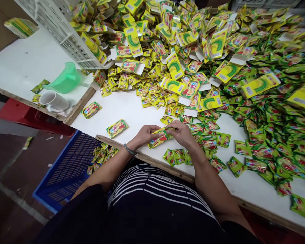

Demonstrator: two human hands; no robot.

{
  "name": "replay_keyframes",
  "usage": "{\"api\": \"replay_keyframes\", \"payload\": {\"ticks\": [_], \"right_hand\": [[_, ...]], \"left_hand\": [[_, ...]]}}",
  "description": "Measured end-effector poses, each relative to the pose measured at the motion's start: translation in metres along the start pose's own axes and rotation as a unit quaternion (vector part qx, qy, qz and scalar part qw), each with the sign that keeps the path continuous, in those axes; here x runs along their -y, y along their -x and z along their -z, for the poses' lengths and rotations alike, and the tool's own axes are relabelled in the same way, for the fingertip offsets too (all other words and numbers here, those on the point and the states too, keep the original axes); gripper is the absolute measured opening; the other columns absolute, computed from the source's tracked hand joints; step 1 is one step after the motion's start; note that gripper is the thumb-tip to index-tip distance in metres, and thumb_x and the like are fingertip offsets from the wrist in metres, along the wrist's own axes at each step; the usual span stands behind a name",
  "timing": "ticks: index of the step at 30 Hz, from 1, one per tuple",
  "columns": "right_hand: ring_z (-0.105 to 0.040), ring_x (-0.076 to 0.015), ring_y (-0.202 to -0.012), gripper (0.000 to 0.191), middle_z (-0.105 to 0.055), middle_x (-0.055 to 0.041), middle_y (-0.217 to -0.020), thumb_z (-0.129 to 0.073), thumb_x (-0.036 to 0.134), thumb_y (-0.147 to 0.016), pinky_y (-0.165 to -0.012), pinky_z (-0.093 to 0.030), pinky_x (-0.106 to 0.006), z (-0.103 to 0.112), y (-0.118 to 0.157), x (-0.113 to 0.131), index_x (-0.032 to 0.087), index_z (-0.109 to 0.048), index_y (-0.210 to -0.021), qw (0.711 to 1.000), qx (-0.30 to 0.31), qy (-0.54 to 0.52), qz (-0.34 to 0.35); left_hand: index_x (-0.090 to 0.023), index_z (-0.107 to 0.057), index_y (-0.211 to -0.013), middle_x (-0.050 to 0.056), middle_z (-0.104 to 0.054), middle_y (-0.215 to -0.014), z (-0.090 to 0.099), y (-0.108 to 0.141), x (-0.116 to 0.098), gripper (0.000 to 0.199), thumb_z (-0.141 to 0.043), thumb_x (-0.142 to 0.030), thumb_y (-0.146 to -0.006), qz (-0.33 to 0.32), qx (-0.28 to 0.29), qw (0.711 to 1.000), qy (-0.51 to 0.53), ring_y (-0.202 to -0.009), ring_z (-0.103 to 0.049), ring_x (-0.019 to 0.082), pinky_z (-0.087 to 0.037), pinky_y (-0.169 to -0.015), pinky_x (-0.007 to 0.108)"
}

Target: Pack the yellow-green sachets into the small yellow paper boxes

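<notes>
Both hands, left [148,135] and right [180,134], grip one small box [160,138], apparently closed; green packets [178,157] lie just beside.

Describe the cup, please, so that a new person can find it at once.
Look at the white tabletop on the far left, beyond the blue crate. Near its front corner, the cup is just in front of the scoop. It is plain white with a handle, while the scoop is green and the nearby packets are printed.
</notes>
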State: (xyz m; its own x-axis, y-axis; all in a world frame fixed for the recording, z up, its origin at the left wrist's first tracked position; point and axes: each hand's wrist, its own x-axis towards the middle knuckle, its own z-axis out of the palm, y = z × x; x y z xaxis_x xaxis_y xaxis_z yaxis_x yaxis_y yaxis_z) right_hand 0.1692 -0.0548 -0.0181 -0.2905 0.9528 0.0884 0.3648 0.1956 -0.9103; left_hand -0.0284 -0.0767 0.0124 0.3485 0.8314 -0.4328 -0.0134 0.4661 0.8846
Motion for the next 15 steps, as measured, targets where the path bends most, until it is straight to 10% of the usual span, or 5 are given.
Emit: {"api": "replay_keyframes", "payload": {"ticks": [6, 10, 15], "right_hand": [[-0.064, -0.0190, -0.084, 0.037, -0.070, -0.0069, -0.098, -0.054, 0.044, -0.088, -0.077, -0.053, -0.036, -0.002, -0.009, -0.009, 0.020, -0.066, -0.114, 0.996, -0.037, -0.069, -0.052], [-0.062, -0.0240, -0.092, 0.034, -0.068, -0.0117, -0.100, -0.049, 0.040, -0.091, -0.085, -0.050, -0.041, -0.013, -0.026, -0.017, 0.017, -0.067, -0.110, 0.983, -0.165, 0.072, -0.035], [-0.054, -0.0283, -0.102, 0.017, -0.063, -0.0134, -0.101, -0.060, 0.032, -0.086, -0.090, -0.044, -0.043, -0.031, -0.037, -0.021, 0.018, -0.069, -0.091, 0.959, -0.126, 0.252, -0.012]], "left_hand": [[-0.012, -0.069, -0.089, 0.002, -0.072, -0.075, 0.010, 0.005, -0.002, 0.048, -0.089, -0.038, -0.053, 0.026, -0.064, 0.996, 0.049, -0.060, -0.060, 0.010, -0.046, -0.059, 0.023], [-0.013, -0.067, -0.090, 0.001, -0.071, -0.073, 0.016, 0.007, -0.007, 0.050, -0.090, -0.036, -0.052, 0.019, -0.086, 0.993, 0.074, -0.058, -0.060, 0.010, -0.046, -0.057, 0.022], [-0.014, -0.065, -0.085, 0.000, -0.071, -0.070, 0.023, 0.011, -0.014, 0.051, -0.091, -0.036, -0.047, -0.001, -0.127, 0.990, 0.067, -0.059, -0.061, 0.010, -0.047, -0.057, 0.022]]}}
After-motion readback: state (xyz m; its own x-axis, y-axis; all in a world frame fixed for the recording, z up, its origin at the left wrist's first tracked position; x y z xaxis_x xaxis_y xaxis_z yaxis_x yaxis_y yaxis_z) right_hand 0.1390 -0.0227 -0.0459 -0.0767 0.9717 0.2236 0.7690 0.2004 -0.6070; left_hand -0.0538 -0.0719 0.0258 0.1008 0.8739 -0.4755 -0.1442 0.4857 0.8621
